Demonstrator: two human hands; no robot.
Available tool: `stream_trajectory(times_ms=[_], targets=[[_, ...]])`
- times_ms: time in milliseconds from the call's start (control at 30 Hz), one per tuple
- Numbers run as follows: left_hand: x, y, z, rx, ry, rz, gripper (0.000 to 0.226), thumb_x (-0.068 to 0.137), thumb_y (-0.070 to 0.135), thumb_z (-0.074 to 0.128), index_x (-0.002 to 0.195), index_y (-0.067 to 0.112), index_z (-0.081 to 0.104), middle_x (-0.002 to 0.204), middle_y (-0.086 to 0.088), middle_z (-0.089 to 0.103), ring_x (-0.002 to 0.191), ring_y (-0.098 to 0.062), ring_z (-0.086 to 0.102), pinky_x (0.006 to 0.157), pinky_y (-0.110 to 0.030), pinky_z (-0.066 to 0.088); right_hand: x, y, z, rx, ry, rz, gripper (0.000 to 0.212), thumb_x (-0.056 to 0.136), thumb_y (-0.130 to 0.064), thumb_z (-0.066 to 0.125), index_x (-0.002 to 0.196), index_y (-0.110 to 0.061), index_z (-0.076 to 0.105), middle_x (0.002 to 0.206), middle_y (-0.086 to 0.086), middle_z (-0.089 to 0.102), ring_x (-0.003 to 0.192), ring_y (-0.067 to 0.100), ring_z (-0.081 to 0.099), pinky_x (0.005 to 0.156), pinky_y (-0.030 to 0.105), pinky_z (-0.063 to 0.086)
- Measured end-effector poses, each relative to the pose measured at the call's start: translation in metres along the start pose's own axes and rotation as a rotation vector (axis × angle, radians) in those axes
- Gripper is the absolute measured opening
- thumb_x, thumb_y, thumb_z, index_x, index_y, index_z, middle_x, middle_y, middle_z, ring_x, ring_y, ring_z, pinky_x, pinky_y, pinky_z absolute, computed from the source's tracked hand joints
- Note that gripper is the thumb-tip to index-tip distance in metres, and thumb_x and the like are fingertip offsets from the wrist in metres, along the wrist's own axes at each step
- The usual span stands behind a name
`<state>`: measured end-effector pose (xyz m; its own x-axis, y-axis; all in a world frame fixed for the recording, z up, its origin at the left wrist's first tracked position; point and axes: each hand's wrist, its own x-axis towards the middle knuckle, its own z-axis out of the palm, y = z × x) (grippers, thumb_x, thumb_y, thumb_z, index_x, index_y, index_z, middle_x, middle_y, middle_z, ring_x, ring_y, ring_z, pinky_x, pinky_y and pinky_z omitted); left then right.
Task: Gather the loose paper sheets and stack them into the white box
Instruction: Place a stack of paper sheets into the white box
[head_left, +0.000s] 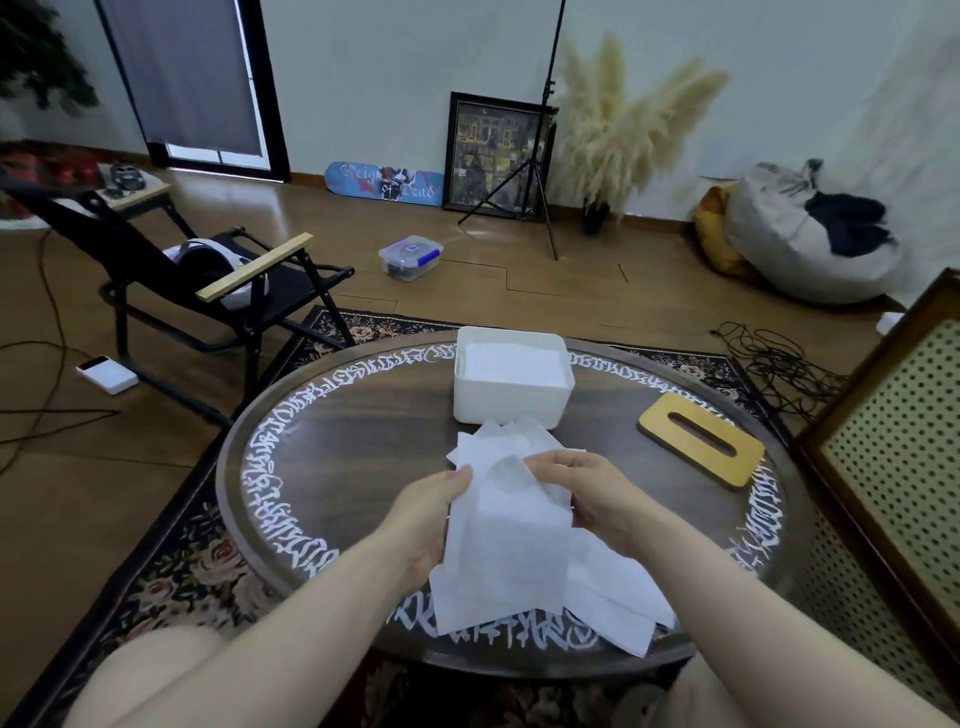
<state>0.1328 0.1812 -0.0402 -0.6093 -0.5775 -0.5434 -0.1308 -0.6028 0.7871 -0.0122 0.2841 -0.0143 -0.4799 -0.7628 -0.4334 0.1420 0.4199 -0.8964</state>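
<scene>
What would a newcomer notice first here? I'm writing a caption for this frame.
First, the two hands, left and right, gripping a bunch of white sheets over the near half of the round table. Behind them, at the far edge, stands the open white box with paper already inside. To its right lies a wooden slotted lid.

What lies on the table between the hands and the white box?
In the head view, loose paper sheets fan out from the hands, left and right, up to the white box.
</scene>
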Motion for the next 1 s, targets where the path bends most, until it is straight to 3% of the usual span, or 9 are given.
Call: stream_trajectory(times_ms=[133, 300, 400, 533, 700, 867, 1000], targets=[[0.001, -0.008, 0.006, 0.092, -0.072, 0.061, 0.016, 0.088, 0.014, 0.066, 0.102, 0.005, 0.067, 0.092, -0.011, 0.075, 0.079, -0.025, 0.072, 0.068, -0.035, 0.056, -0.003, 0.01, -0.005, 0.064, 0.041, 0.018, 0.016, 0.086, -0.028, 0.068, 0.095, -0.016, 0.071, 0.089, 0.003, 0.07, 0.072, 0.015, 0.063, 0.053, 0.022, 0.047], [0.01, -0.014, 0.008, 0.05, 0.002, 0.116, 0.016, 0.085, 0.005, 0.068, 0.101, 0.009, 0.068, 0.091, -0.01, 0.075, 0.083, -0.029, 0.072, 0.07, -0.038, 0.056, -0.003, 0.015, -0.011, 0.088, 0.034, 0.015, 0.039, 0.083, -0.049, 0.066, 0.098, -0.013, 0.067, 0.08, 0.001, 0.068, 0.067, 0.015, 0.059, 0.062, 0.027, 0.045], [0.015, -0.012, 0.007, 0.006, 0.052, 0.168, 0.015, 0.087, 0.004, 0.065, 0.1, 0.012, 0.068, 0.094, -0.009, 0.074, 0.087, -0.03, 0.07, 0.073, -0.04, 0.056, -0.004, 0.02, -0.014, -0.023, 0.037, -0.017, 0.032, 0.08, -0.04, 0.073, 0.086, -0.012, 0.059, 0.066, -0.002, 0.059, 0.054, 0.011, 0.05, 0.052, 0.024, 0.031], [0.019, -0.011, 0.005, 0.011, 0.071, 0.207, 0.015, 0.093, 0.01, 0.059, 0.104, 0.012, 0.068, 0.099, -0.009, 0.074, 0.092, -0.029, 0.07, 0.079, -0.043, 0.056, -0.001, 0.028, -0.014, -0.084, 0.051, -0.063, 0.026, 0.081, -0.02, 0.074, 0.067, -0.012, 0.054, 0.058, -0.005, 0.053, 0.051, 0.01, 0.045, 0.05, 0.02, 0.027], [0.023, -0.012, 0.005, 0.017, 0.06, 0.121, 0.021, 0.099, 0.023, 0.05, 0.101, 0.016, 0.069, 0.1, -0.006, 0.074, 0.1, -0.03, 0.067, 0.095, -0.056, 0.048, 0.005, 0.027, -0.017, -0.05, 0.142, -0.204, 0.019, 0.088, -0.014, 0.067, 0.076, 0.0, 0.06, 0.063, 0.009, 0.048, 0.048, 0.011, 0.039, 0.047, 0.013, 0.032], [0.024, -0.013, 0.006, -0.024, -0.001, 0.015, 0.027, 0.099, 0.024, 0.046, 0.109, 0.012, 0.068, 0.106, -0.01, 0.072, 0.102, -0.032, 0.066, 0.096, -0.054, 0.048, 0.009, 0.027, -0.014, -0.077, 0.127, -0.236, 0.019, 0.088, -0.012, 0.066, 0.076, -0.002, 0.055, 0.067, 0.012, 0.042, 0.047, 0.01, 0.037, 0.047, 0.012, 0.033], [0.021, -0.013, 0.004, -0.069, -0.033, -0.04, 0.031, 0.097, 0.021, 0.047, 0.112, 0.001, 0.066, 0.105, -0.018, 0.071, 0.097, -0.036, 0.067, 0.092, -0.051, 0.051, 0.013, 0.026, -0.01, -0.065, 0.14, -0.246, 0.023, 0.087, -0.01, 0.067, 0.072, -0.005, 0.05, 0.058, 0.006, 0.038, 0.045, 0.009, 0.036, 0.046, 0.013, 0.031]])
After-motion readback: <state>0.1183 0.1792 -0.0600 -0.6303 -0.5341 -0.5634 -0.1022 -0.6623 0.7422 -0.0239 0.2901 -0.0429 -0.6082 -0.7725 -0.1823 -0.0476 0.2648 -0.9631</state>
